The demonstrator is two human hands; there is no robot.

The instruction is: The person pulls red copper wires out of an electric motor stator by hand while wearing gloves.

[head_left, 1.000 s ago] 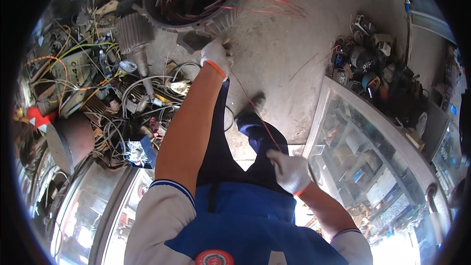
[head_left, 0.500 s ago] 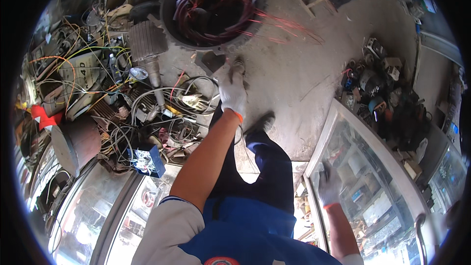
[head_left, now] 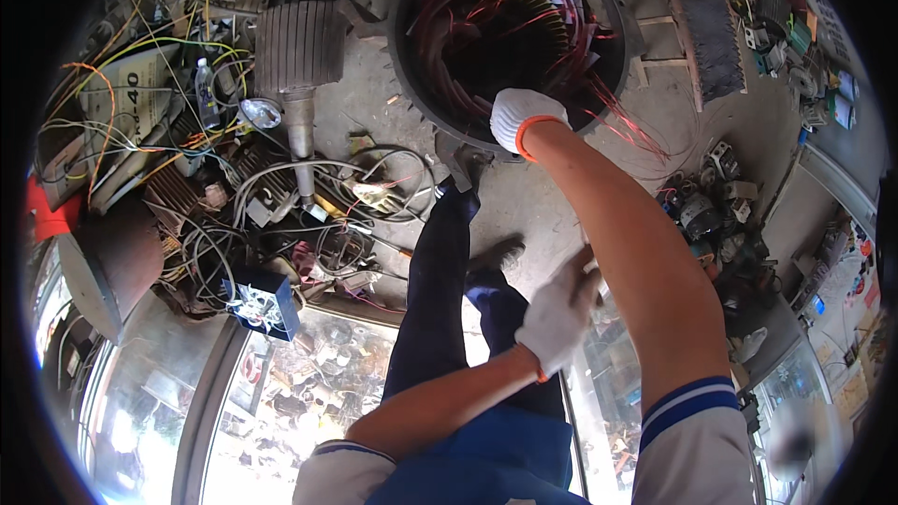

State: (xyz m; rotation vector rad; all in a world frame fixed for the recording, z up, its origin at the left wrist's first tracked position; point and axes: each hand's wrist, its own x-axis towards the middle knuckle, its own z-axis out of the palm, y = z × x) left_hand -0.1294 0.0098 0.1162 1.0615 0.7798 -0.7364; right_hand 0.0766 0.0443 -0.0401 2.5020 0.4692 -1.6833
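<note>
A large round motor stator point(head_left: 599, 0) with reddish copper windings lies on the concrete floor at the top of the view. My right hand point(head_left: 514, 117), in a white glove with an orange cuff, is closed at the stator's near rim among loose copper wire strands point(head_left: 636, 131). My left hand point(head_left: 559, 313), also gloved, is lower down, its fingers against my right forearm. Whether it holds anything is unclear. My dark trouser legs point(head_left: 440, 299) and one shoe point(head_left: 500, 252) stand below the stator.
A finned motor with a shaft point(head_left: 297, 56) and a heap of cables and parts point(head_left: 281, 215) lie to the left. Small motors and scrap point(head_left: 711, 215) sit to the right. A blue box point(head_left: 262, 304) rests on a glass display counter point(head_left: 309, 393).
The view has swung so the stator is closer and more central. The arm reaching the stator now comes from the lower right. The other gloved hand has risen next to that forearm.
</note>
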